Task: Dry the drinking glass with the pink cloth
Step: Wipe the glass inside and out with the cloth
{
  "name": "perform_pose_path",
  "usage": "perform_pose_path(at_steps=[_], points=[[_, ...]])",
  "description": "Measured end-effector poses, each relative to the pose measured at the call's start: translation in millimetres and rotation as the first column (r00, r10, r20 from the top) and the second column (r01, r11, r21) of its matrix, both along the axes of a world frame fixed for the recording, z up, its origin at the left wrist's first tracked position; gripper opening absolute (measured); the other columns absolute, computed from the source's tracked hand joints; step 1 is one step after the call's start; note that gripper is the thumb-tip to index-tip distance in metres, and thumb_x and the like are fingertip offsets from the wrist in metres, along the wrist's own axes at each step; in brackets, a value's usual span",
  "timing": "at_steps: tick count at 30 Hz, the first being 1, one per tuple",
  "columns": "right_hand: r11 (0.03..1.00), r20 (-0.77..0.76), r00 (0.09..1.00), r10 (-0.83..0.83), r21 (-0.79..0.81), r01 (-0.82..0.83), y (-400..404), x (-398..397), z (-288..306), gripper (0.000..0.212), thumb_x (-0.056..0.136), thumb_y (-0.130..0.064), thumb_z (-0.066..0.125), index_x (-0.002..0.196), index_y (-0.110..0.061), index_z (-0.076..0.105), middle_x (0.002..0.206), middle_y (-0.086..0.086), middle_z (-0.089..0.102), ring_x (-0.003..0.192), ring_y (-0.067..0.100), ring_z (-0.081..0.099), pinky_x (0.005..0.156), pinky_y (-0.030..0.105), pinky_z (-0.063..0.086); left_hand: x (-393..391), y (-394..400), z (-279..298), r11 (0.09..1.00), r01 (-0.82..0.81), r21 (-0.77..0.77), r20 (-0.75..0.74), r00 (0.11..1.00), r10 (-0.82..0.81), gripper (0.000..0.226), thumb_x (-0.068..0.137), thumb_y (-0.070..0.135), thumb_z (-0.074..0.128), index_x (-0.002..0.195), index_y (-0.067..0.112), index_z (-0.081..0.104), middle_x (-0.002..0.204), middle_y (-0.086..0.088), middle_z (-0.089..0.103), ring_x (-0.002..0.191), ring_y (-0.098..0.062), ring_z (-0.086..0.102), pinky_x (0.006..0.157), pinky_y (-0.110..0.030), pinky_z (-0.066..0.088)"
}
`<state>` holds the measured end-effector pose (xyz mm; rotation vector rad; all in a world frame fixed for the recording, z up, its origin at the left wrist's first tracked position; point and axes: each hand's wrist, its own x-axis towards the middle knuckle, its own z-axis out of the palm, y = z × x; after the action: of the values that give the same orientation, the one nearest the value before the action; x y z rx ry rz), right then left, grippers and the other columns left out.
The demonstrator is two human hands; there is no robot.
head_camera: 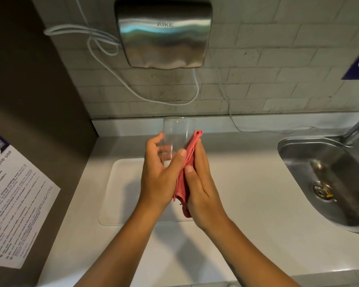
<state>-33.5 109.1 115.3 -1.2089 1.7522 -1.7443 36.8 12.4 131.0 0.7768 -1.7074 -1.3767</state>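
A clear drinking glass [177, 131] stands upright in the air above the counter, mouth up. My left hand [161, 175] wraps its lower part, thumb across the front. A folded pink cloth [184, 175] lies pressed against the glass's right side and hangs down between my palms. My right hand [199, 183] holds the cloth flat against the glass, thumb on the fabric. The base of the glass is hidden by my fingers.
A white tray [120, 193] lies on the white counter [247, 183] under my hands. A steel sink [330, 179] sits to the right. A metal hand dryer [164, 32] with loose cables hangs on the tiled wall. A printed notice [15, 204] is on the left panel.
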Motion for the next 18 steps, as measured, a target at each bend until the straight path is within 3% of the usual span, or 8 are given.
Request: perform_pose_path(at_steps=[2, 4, 6, 8, 11, 14, 16, 18], points=[[1.000, -0.010, 1.000, -0.011, 0.010, 0.011, 0, -3, 0, 0.064, 0.115, -0.028, 0.031, 0.174, -0.027, 0.006, 0.183, -0.016, 0.010, 0.169, 0.001, 0.012, 0.140, 0.044, 0.017, 1, -2, -2, 0.995, 0.043, 0.093, -0.031, 0.999, -0.040, 0.064, 0.078, 0.066, 0.066, 0.136, 0.048, 0.046, 0.126, 0.005, 0.065, 0.109, -0.016, 0.073, 0.086, -0.036, 0.064], [1.000, 0.016, 1.000, -0.009, -0.021, 0.010, -4, -9, 9, 0.062, 0.113, -0.027, 0.031, 0.171, -0.033, 0.010, 0.181, -0.016, 0.020, 0.167, 0.005, 0.024, 0.138, 0.044, 0.025, 1, 0, -2, 0.978, 0.099, 0.181, -0.095, 0.992, -0.082, 0.062, 0.078, 0.060, 0.066, 0.135, 0.041, 0.051, 0.124, -0.005, 0.068, 0.105, -0.027, 0.075, 0.086, -0.047, 0.066], [0.998, 0.104, 0.994, 0.023, -0.065, -0.016, -9, -23, 22, 0.057, 0.113, -0.025, 0.031, 0.166, -0.039, 0.015, 0.169, -0.025, 0.038, 0.158, -0.003, 0.040, 0.129, 0.030, 0.040, 0, 5, -1, 0.960, 0.143, 0.242, -0.164, 0.981, -0.105, 0.051, 0.079, 0.056, 0.065, 0.128, 0.045, 0.056, 0.122, -0.009, 0.071, 0.105, -0.034, 0.075, 0.079, -0.042, 0.064], [0.995, 0.132, 0.989, 0.062, -0.083, -0.052, -13, -31, 29, 0.055, 0.116, -0.024, 0.030, 0.167, -0.041, 0.016, 0.156, -0.040, 0.045, 0.152, -0.011, 0.044, 0.121, 0.021, 0.046, 0, 6, 1, 0.952, 0.147, 0.270, -0.193, 0.977, -0.096, 0.036, 0.080, 0.055, 0.063, 0.116, 0.052, 0.061, 0.121, -0.004, 0.074, 0.106, -0.034, 0.074, 0.073, -0.032, 0.061], [0.997, 0.007, 0.998, 0.058, -0.058, -0.058, -8, -15, 24, 0.061, 0.115, -0.025, 0.031, 0.173, -0.034, 0.011, 0.171, -0.031, 0.032, 0.163, -0.001, 0.033, 0.134, 0.037, 0.032, 1, -4, 7, 0.956, 0.132, 0.260, -0.199, 0.977, -0.081, 0.038, 0.083, 0.053, 0.059, 0.121, 0.047, 0.058, 0.128, -0.004, 0.073, 0.110, -0.028, 0.074, 0.075, -0.033, 0.061], [0.997, 0.002, 0.999, 0.044, -0.063, -0.044, -1, 4, 4, 0.064, 0.114, -0.024, 0.031, 0.173, -0.033, 0.006, 0.180, -0.022, 0.019, 0.167, 0.003, 0.023, 0.138, 0.047, 0.025, 2, -13, 10, 0.957, 0.160, 0.243, -0.162, 0.979, -0.123, 0.037, 0.091, 0.045, 0.054, 0.127, 0.040, 0.053, 0.102, 0.012, 0.078, 0.097, -0.020, 0.078, 0.071, -0.033, 0.062], [0.997, 0.051, 0.998, 0.044, -0.066, -0.041, -3, 2, 9, 0.061, 0.113, -0.028, 0.032, 0.168, -0.045, 0.013, 0.179, -0.014, 0.029, 0.165, 0.011, 0.033, 0.133, 0.057, 0.034, 4, -9, 8, 0.949, 0.177, 0.262, -0.164, 0.977, -0.137, 0.044, 0.085, 0.047, 0.057, 0.128, 0.038, 0.053, 0.098, 0.011, 0.078, 0.093, -0.017, 0.077, 0.067, -0.031, 0.061], [0.997, 0.139, 0.990, 0.025, -0.080, -0.014, -10, -11, 23, 0.056, 0.111, -0.033, 0.033, 0.163, -0.054, 0.023, 0.168, -0.011, 0.048, 0.152, 0.013, 0.055, 0.122, 0.054, 0.050, 4, -2, 4, 0.933, 0.199, 0.299, -0.196, 0.970, -0.145, 0.055, 0.076, 0.051, 0.059, 0.128, 0.033, 0.054, 0.101, 0.002, 0.076, 0.092, -0.021, 0.074, 0.066, -0.032, 0.061]])
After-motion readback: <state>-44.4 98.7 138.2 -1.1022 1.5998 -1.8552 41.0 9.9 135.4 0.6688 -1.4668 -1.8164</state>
